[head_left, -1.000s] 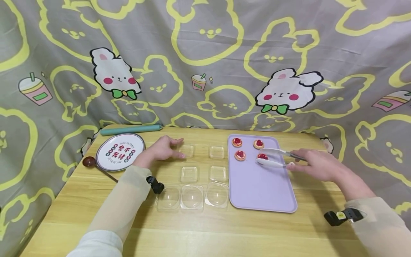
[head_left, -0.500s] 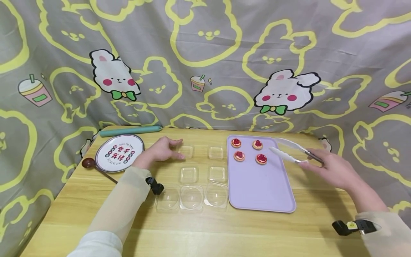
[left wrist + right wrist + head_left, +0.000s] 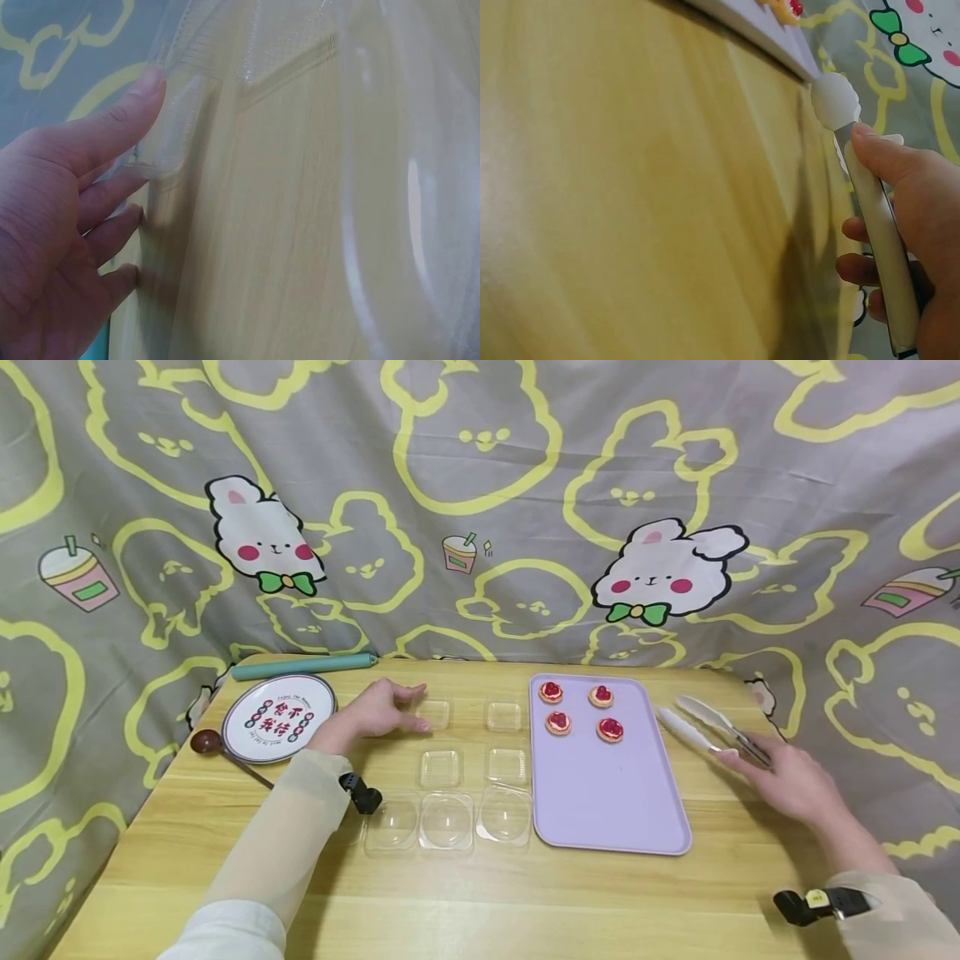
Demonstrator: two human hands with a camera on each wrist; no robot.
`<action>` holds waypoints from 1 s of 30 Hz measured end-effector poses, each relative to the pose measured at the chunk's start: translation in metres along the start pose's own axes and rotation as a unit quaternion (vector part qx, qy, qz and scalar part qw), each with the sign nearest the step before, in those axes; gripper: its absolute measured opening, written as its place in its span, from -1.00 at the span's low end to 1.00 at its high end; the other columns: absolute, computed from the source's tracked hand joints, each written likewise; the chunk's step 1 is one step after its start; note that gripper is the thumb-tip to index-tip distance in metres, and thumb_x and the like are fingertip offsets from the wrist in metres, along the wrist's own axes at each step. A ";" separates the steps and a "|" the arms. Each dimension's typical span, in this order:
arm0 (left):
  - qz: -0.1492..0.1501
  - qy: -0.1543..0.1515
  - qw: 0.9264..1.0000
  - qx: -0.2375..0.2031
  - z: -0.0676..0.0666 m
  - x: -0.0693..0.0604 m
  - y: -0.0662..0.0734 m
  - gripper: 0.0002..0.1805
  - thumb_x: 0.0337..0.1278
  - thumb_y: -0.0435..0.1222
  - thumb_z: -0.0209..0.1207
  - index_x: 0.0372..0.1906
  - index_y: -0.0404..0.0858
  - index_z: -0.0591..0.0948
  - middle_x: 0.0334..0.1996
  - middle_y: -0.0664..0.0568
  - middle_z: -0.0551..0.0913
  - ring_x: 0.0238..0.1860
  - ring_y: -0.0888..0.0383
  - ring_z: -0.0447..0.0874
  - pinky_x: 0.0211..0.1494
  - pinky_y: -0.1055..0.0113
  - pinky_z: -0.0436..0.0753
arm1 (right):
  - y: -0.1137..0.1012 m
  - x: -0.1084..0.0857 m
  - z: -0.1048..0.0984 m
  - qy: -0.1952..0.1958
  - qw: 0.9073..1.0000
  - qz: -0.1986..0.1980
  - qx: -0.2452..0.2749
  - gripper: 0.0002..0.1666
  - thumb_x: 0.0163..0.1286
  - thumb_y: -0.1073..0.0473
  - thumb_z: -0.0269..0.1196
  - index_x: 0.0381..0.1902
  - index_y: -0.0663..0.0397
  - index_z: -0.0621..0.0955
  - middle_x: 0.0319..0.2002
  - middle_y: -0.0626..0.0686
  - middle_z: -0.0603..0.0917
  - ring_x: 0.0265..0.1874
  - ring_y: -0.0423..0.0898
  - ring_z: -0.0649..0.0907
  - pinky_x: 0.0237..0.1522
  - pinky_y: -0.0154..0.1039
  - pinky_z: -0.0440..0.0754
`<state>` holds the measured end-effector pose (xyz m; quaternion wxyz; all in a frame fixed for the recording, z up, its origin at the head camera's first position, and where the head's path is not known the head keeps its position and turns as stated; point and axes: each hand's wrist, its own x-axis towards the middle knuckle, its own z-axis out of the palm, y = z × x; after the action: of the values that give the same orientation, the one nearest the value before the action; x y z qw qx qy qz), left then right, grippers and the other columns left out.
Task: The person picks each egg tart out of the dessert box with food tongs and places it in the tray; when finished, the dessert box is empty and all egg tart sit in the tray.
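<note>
My left hand [image 3: 378, 710] holds the near-left end of a small clear plastic box [image 3: 437, 714] at the table's back, thumb on one side and fingers on the other. The left wrist view shows the thumb and index finger at that box's corner [image 3: 169, 154]. My right hand [image 3: 798, 781] grips a pair of tongs [image 3: 708, 727], whose white tips stand apart with nothing between them. They hang right of the lilac tray [image 3: 611, 802]. Several small red-topped tarts lie at its back, among them one tart [image 3: 610, 730] nearest the tongs.
More clear boxes stand in rows left of the tray, one box [image 3: 504, 717] at the back. In front lie clear domed lids [image 3: 447, 821]. At left are a round printed plate [image 3: 280, 717], a brown ladle [image 3: 206, 741] and a teal roll [image 3: 300, 666]. A patterned curtain [image 3: 480, 527] hangs behind.
My right hand has drawn the tongs away from around the front-right tart, over the tray's right edge. The tart stays on the tray. My left hand has not moved.
</note>
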<state>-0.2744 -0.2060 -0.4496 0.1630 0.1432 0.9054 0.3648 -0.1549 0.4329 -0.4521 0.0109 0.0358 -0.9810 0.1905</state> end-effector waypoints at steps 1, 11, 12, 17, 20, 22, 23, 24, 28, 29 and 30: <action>0.001 0.000 1.000 0.000 0.000 0.000 0.000 -0.08 0.06 -0.05 0.61 0.52 -0.17 0.48 0.48 0.04 0.47 0.56 -0.09 0.28 0.62 0.00 0.21 | 0.001 -0.001 0.002 0.000 1.000 0.004 0.003 -0.13 0.57 -0.31 0.20 0.45 0.32 0.47 0.19 0.61 0.56 0.09 0.69 0.54 -0.10 0.58 0.50; 0.006 -0.002 1.000 0.004 0.001 0.001 0.000 -0.07 0.07 -0.05 0.60 0.53 -0.18 0.46 0.46 0.00 0.48 0.55 -0.10 0.30 0.62 -0.01 0.22 | 0.004 -0.005 0.012 0.015 1.000 0.018 0.018 -0.08 0.56 -0.32 0.22 0.43 0.40 0.46 0.23 0.63 0.48 0.11 0.68 0.49 -0.02 0.55 0.48; 0.006 -0.002 1.000 0.005 0.001 0.001 0.001 -0.07 0.08 -0.05 0.60 0.54 -0.18 0.46 0.45 -0.01 0.49 0.54 -0.10 0.30 0.62 -0.01 0.22 | 0.004 -0.005 0.013 0.015 1.000 0.018 0.021 -0.07 0.56 -0.31 0.22 0.44 0.41 0.46 0.23 0.64 0.47 0.12 0.68 0.48 0.00 0.56 0.47; 0.008 0.001 1.000 0.010 0.001 0.000 0.001 -0.07 0.08 -0.06 0.60 0.54 -0.17 0.46 0.45 -0.02 0.50 0.54 -0.11 0.31 0.62 -0.02 0.22 | 0.003 -0.008 0.016 0.011 1.000 0.027 0.002 -0.01 0.55 -0.36 0.19 0.48 0.42 0.41 0.17 0.57 0.47 0.08 0.65 0.50 -0.03 0.55 0.47; 0.010 0.003 1.000 0.011 0.001 0.000 -0.001 -0.07 0.08 -0.06 0.59 0.54 -0.16 0.46 0.44 -0.02 0.50 0.54 -0.10 0.32 0.62 -0.01 0.23 | 0.003 -0.009 0.016 0.011 0.999 0.031 -0.017 0.01 0.54 -0.40 0.18 0.49 0.38 0.41 0.14 0.51 0.50 0.05 0.61 0.54 -0.11 0.51 0.51; 0.012 0.001 1.000 0.011 0.001 0.000 -0.001 -0.07 0.09 -0.06 0.59 0.55 -0.17 0.45 0.45 -0.03 0.50 0.54 -0.11 0.32 0.62 -0.02 0.23 | 0.002 -0.009 0.017 0.011 0.999 0.032 -0.022 0.01 0.54 -0.41 0.18 0.49 0.37 0.42 0.12 0.47 0.51 0.03 0.58 0.56 -0.14 0.48 0.53; 0.012 0.000 1.000 0.010 0.001 0.000 -0.001 -0.07 0.10 -0.06 0.59 0.55 -0.17 0.45 0.45 -0.02 0.50 0.54 -0.10 0.32 0.62 -0.01 0.23 | 0.002 -0.009 0.017 0.012 0.999 0.032 -0.023 0.00 0.53 -0.41 0.18 0.49 0.37 0.43 0.11 0.46 0.52 0.02 0.56 0.57 -0.16 0.46 0.54; 0.012 -0.001 1.000 0.008 0.000 0.000 -0.001 -0.07 0.10 -0.06 0.59 0.55 -0.17 0.45 0.45 -0.02 0.50 0.54 -0.10 0.31 0.62 -0.01 0.23 | 0.002 -0.009 0.018 0.013 0.999 0.031 -0.022 0.00 0.53 -0.40 0.19 0.48 0.37 0.44 0.10 0.45 0.52 0.00 0.54 0.58 -0.16 0.44 0.54; 0.014 -0.007 1.000 0.009 -0.002 0.001 -0.002 -0.05 0.08 -0.05 0.59 0.56 -0.16 0.44 0.45 0.00 0.51 0.55 -0.09 0.29 0.62 -0.02 0.22 | 0.003 -0.010 0.019 0.018 0.999 0.027 -0.015 -0.03 0.53 -0.38 0.21 0.46 0.37 0.47 0.07 0.44 0.53 -0.02 0.49 0.60 -0.18 0.40 0.56; 0.015 -0.008 1.000 0.011 -0.002 0.001 -0.001 -0.04 0.08 -0.05 0.60 0.57 -0.16 0.43 0.45 -0.01 0.51 0.55 -0.10 0.29 0.62 -0.03 0.21 | 0.003 -0.010 0.019 0.017 0.999 0.027 -0.013 -0.03 0.53 -0.38 0.22 0.45 0.36 0.47 0.08 0.44 0.53 -0.02 0.49 0.60 -0.18 0.40 0.56; 0.016 -0.008 1.000 0.014 -0.003 0.002 -0.001 -0.02 0.07 -0.04 0.60 0.57 -0.16 0.42 0.45 -0.02 0.51 0.55 -0.11 0.29 0.62 -0.04 0.22 | 0.003 -0.009 0.019 0.017 0.999 0.026 -0.012 -0.04 0.52 -0.38 0.22 0.45 0.36 0.48 0.07 0.44 0.53 -0.02 0.48 0.60 -0.18 0.40 0.57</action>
<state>-0.2772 -0.2080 -0.4491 0.1621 0.1631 0.9068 0.3533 -0.1458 0.4288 -0.4713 0.0230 0.0073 -0.9834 0.1799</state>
